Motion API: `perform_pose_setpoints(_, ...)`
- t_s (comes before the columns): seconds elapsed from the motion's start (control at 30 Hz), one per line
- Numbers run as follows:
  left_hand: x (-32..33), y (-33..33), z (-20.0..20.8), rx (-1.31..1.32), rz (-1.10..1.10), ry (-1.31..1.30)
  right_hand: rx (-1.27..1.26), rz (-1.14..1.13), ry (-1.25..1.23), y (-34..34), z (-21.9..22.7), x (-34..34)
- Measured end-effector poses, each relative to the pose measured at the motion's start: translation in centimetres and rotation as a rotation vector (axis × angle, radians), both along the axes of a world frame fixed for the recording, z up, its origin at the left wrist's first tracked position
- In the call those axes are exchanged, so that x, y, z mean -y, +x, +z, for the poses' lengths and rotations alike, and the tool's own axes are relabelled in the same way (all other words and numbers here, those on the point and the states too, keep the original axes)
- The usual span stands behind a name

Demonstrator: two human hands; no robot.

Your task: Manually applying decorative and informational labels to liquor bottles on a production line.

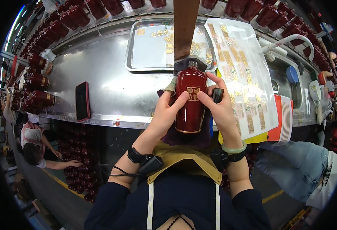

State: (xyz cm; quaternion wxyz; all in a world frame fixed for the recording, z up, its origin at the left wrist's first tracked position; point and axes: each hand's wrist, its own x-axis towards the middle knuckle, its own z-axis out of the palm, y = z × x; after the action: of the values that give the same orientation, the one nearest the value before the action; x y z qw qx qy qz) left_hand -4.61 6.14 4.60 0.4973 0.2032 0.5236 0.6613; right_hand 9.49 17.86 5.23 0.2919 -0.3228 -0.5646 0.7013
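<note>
A dark red glass bottle (189, 119) with a clear threaded neck lies in front of me at the bench edge, its base toward me. My left hand (170, 105) grips its left side, thumb on the glass beside a square gold label (193, 94). My right hand (219, 101) is closed round the other side, its thumb pressing at the label's right edge. A small black piece (217, 95) shows by the right fingers; its kind is unclear. Greyish cloth (171, 86) shows at the left fingers. Purple cloth (184, 138) lies beneath the bottle.
A metal tray (129, 57) with gold labels stands behind the bottle, partly hidden by a brown upright post (184, 30). Right are a sheet of gold strips (239, 76), a sink (301, 90) and a tap (291, 38). A phone (82, 101) and red bottles (40, 99) are left. Two people are nearby.
</note>
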Motion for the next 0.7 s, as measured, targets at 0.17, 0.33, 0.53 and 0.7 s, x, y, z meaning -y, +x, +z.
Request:
perform_pose_setpoints(0.17, 0.0, -0.1, 0.2, -0.004, -0.028, -0.066, 0.021, -0.010, 0.044, 0.0, 0.1, 0.0)
perform_pose_setpoints(0.33, 0.0, -0.1, 0.0, 0.002, -0.014, -0.019, 0.027, -0.010, 0.046, 0.0, 0.3, 0.0)
perform_pose_setpoints(0.53, 0.0, 0.2, -0.3, -0.018, 0.013, -0.003, 0.013, 0.014, 0.032, 0.1, 0.5, 0.0)
perform_pose_setpoints(0.7, 0.1, 0.6, 0.1, -0.004, 0.080, 0.086, 0.016, -0.042, -0.003, 1.7, 2.8, 0.4)
